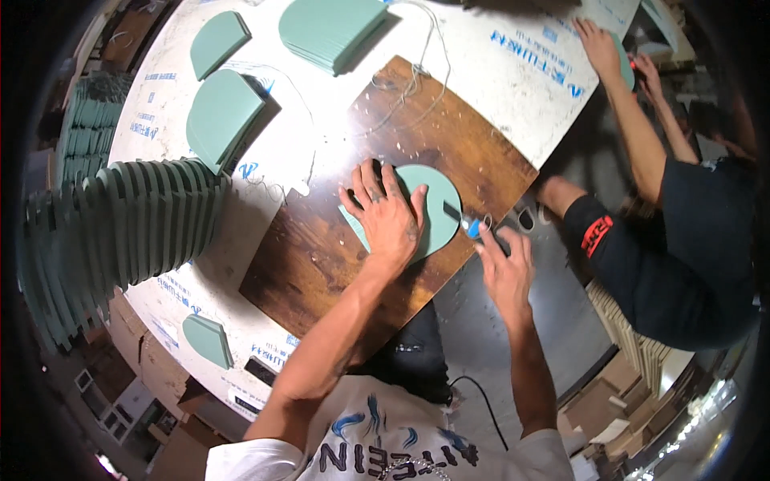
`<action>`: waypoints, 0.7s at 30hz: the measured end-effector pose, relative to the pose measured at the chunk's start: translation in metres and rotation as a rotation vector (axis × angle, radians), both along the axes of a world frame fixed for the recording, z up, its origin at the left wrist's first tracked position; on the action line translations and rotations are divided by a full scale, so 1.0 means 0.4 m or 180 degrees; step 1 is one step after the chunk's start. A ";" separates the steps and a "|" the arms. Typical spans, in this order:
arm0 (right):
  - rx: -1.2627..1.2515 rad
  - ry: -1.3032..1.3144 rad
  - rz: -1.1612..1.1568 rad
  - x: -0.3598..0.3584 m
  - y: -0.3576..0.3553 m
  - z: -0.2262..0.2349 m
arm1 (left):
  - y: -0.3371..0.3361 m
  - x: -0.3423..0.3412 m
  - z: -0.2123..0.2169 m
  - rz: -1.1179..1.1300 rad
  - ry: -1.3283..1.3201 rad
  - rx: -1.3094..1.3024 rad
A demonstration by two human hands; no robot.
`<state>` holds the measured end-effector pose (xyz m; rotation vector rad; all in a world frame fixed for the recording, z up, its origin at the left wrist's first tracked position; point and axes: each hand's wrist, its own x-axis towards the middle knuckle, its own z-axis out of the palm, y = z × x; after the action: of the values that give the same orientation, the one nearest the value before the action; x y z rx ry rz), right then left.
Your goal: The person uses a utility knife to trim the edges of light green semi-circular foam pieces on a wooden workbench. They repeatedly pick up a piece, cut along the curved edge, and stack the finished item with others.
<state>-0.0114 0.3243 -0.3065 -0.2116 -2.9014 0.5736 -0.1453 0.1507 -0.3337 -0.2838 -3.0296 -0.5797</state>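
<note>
My left hand (387, 212) lies with spread fingers on a pale green, round-ended flat piece (443, 188), holding it against a brown wooden board (321, 272). My right hand (507, 268) is closed round a blue-handled knife (473, 228). Its dark, broad blade points left, over the right rim of the green piece. Whether the blade touches the piece, I cannot tell. The board rests on a white printed table (513, 48).
Stacked green pieces stand at the far side (333, 32) and far left (224, 116); a long row (152, 224) fills the left. A small stack (207, 341) lies near left. Loose string (417, 72) crosses the board's far corner. At right, another person's hands (600, 48) hold a green piece and a red tool.
</note>
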 end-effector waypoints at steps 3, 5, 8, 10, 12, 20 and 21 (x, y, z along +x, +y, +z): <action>0.0003 0.0018 -0.0009 -0.005 0.005 -0.010 | 0.005 0.021 -0.011 -0.0024 -0.0045 -0.0066; -0.0009 0.0060 0.0105 -0.030 0.014 -0.002 | -0.003 0.021 -0.013 -0.0138 0.0065 0.0056; 0.0034 0.0094 0.0230 -0.085 0.019 -0.006 | -0.001 0.019 -0.017 -0.0168 0.0127 0.0163; 0.0100 0.0104 0.0331 -0.141 0.028 0.000 | 0.003 0.018 -0.016 -0.0211 0.0106 0.0122; 0.0050 0.0120 0.0426 -0.164 0.042 -0.008 | 0.005 0.013 -0.019 -0.0209 0.0176 0.0150; -0.0031 -0.0235 0.0106 0.024 0.032 0.008 | -0.021 -0.094 -0.009 -0.1621 0.0227 -0.0043; 0.0045 -0.0287 0.0089 0.037 0.028 0.006 | -0.008 -0.073 -0.018 -0.0841 0.0089 -0.0146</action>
<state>0.0034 0.3355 -0.3042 -0.2001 -2.9989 0.5622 -0.1746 0.1476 -0.3410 -0.6954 -3.0019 -0.5144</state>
